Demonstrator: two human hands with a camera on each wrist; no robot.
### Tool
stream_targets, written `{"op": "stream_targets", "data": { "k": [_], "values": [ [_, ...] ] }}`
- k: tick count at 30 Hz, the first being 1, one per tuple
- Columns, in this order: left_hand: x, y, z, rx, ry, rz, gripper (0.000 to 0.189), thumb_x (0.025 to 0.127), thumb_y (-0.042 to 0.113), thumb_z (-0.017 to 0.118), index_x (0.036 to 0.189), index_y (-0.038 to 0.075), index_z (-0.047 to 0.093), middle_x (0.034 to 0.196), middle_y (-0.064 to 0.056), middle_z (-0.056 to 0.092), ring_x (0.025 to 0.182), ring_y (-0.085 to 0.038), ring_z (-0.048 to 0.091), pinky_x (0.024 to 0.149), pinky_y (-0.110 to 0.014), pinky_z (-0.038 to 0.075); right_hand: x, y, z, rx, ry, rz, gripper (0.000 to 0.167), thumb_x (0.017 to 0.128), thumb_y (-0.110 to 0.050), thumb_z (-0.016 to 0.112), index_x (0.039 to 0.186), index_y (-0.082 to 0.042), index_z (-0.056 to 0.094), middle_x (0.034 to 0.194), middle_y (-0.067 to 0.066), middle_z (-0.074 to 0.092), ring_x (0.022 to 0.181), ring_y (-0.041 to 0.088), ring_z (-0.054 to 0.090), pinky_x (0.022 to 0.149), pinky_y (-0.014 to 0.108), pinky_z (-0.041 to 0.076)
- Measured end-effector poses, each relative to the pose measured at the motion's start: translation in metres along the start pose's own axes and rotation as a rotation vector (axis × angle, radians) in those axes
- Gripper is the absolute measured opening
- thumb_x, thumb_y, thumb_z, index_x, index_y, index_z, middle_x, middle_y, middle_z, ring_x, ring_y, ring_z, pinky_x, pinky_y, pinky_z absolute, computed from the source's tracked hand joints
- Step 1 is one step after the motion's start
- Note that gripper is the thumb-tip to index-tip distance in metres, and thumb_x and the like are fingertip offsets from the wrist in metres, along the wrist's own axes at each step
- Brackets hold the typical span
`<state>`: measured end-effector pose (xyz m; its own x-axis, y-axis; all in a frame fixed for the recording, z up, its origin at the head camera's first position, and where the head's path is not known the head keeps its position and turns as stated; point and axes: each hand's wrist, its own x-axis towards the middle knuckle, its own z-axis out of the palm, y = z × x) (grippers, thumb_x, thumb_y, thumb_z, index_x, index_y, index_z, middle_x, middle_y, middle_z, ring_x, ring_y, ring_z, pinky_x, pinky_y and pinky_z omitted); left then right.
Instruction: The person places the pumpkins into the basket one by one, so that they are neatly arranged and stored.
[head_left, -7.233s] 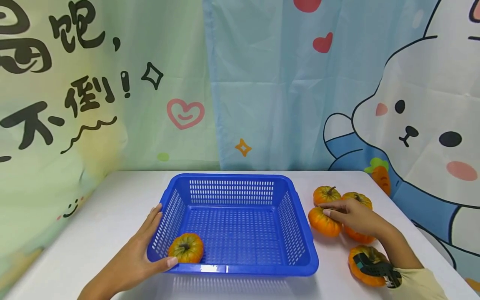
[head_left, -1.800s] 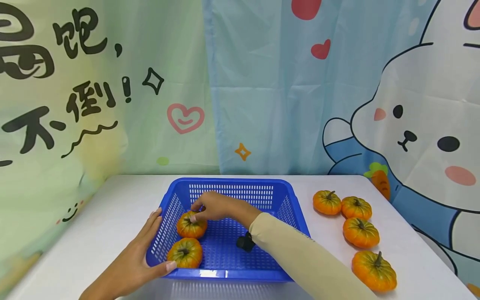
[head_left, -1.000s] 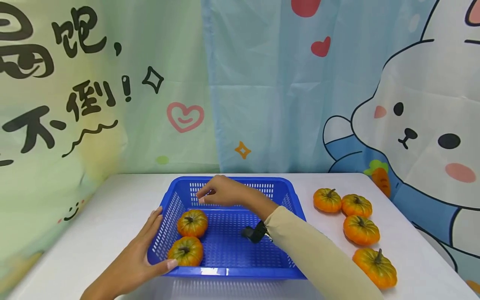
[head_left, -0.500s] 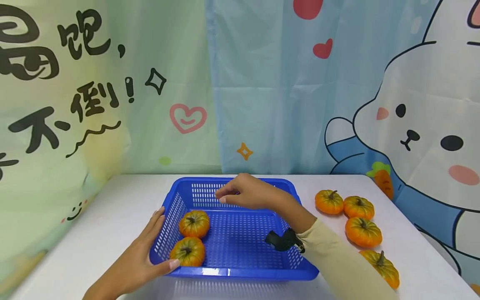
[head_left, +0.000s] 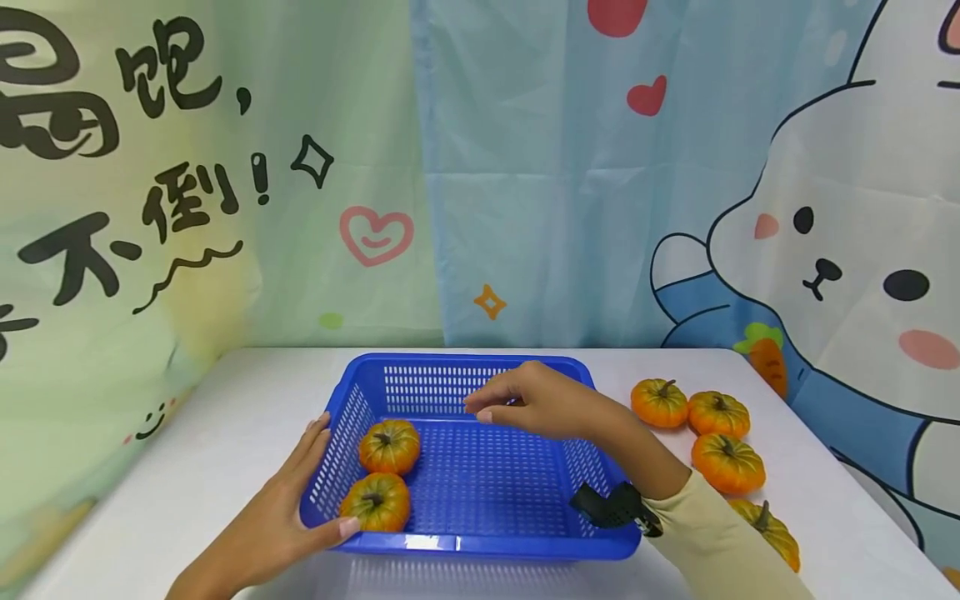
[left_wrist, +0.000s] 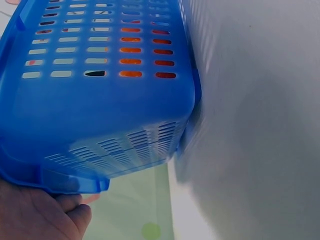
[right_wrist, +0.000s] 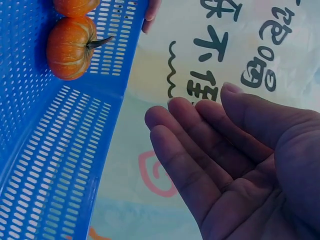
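- Beige sleeve (head_left: 720, 533) covers the right forearm at the near edge; a black device (head_left: 611, 507) sits at its cuff.
- Left hand (head_left: 273, 517): fingers extended along the outer left side of the basket (head_left: 517, 546), thumb laid on its near rim; touching, not clenched.
- Front pumpkin (head_left: 375, 502): inside the basket, at its near left corner.
- Second pumpkin (head_left: 389, 447): inside the basket, just behind the first, by the left wall.
- Right hand (head_left: 547, 404): released, fingers loosely bent, above the right half of the basket.
- Nearest loose pumpkin (head_left: 772, 533): on the white table (head_left: 225, 433), right of the basket, partly hidden by the sleeve.
- Three further pumpkins, on the table beyond it: one (head_left: 727, 463), another (head_left: 717, 414) and the leftmost (head_left: 659, 402).
- Printed curtain (head_left: 510, 233) behind the table: lettering at left, rabbit (head_left: 840, 275) at right.
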<state>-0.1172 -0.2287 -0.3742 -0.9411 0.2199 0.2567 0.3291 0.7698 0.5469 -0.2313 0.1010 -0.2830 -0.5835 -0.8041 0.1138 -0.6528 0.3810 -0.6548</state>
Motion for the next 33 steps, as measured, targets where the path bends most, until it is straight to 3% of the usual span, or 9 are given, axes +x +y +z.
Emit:
{"op": "stream_targets", "data": {
  "k": [8, 22, 33],
  "values": [
    [0.001, 0.000, 0.000, 0.019, 0.014, 0.001, 0.103, 0.079, 0.050, 0.073, 0.155, 0.004, 0.021, 0.162, -0.012, 0.012, 0.144, -0.041, 0.016, 0.102, -0.068, 0.027, -0.028, 0.007, -0.004, -0.004, 0.016, 0.038, 0.026, 0.099, -0.018, 0.058, 0.121, -0.012, 0.070, 0.114, -0.003, 0.069, 0.104, 0.013, 0.064, 0.085, 0.029, 0.053],
    [0.001, -0.001, 0.000, 0.012, -0.003, -0.013, 0.103, 0.080, 0.051, 0.072, 0.155, 0.004, 0.019, 0.162, -0.009, 0.008, 0.144, -0.041, 0.013, 0.103, -0.068, 0.025, -0.064, 0.012, -0.012, -0.002, 0.051, 0.025, 0.029, 0.099, -0.017, 0.058, 0.123, -0.004, 0.067, 0.114, 0.003, 0.069, 0.103, 0.017, 0.066, 0.083, 0.029, 0.054],
    [0.000, -0.002, 0.000, 0.006, 0.018, 0.017, 0.103, 0.079, 0.047, 0.074, 0.155, 0.003, 0.020, 0.162, -0.007, 0.008, 0.145, -0.040, 0.012, 0.103, -0.068, 0.025, -0.085, 0.020, 0.000, 0.032, 0.131, 0.081, 0.028, 0.098, -0.017, 0.060, 0.122, -0.005, 0.068, 0.114, 0.002, 0.069, 0.104, 0.016, 0.066, 0.082, 0.031, 0.055]
  ]
}}
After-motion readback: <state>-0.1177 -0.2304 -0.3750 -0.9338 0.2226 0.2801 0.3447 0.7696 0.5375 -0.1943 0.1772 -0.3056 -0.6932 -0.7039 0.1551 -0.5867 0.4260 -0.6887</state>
